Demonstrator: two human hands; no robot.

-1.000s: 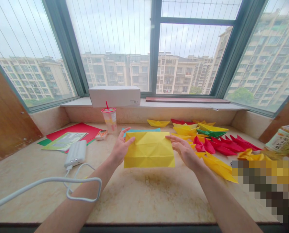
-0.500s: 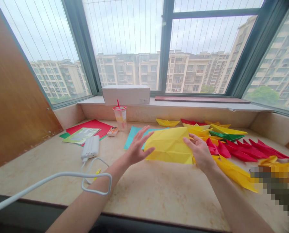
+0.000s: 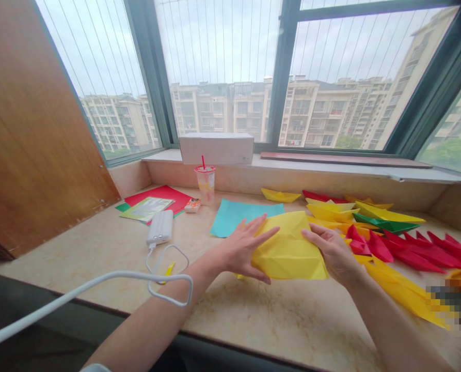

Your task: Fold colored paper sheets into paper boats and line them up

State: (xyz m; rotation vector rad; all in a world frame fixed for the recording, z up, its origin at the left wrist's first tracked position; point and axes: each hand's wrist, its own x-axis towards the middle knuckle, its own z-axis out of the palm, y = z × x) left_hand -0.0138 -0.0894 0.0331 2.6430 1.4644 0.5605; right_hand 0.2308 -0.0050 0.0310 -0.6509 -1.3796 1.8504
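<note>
A creased sheet of yellow paper (image 3: 288, 245) is held up over the counter, tilted toward me. My right hand (image 3: 333, 250) pinches its right edge, thumb in front and fingers behind. Spread against the left part of the sheet is my left hand (image 3: 249, 248), its fingers apart and its palm partly turned to the paper. Beyond the sheet, a flat light-blue paper (image 3: 241, 212) lies on the counter. Several folded paper boats stand at the right, among them a yellow boat (image 3: 280, 195), a green boat (image 3: 387, 223) and red boats (image 3: 412, 250).
A white power bank (image 3: 160, 227) with a looping white cable (image 3: 110, 279) lies at the left, the cable passing over my left forearm. Behind it are red paper (image 3: 176, 195), a small orange-and-white packet (image 3: 192, 205) and a plastic cup (image 3: 205, 186) with a straw. A white box (image 3: 217, 149) rests on the sill.
The yellow paper has come nearer and tilted. My left hand has moved right onto its face, and my right hand now pinches its edge. The view has swung slightly left.
</note>
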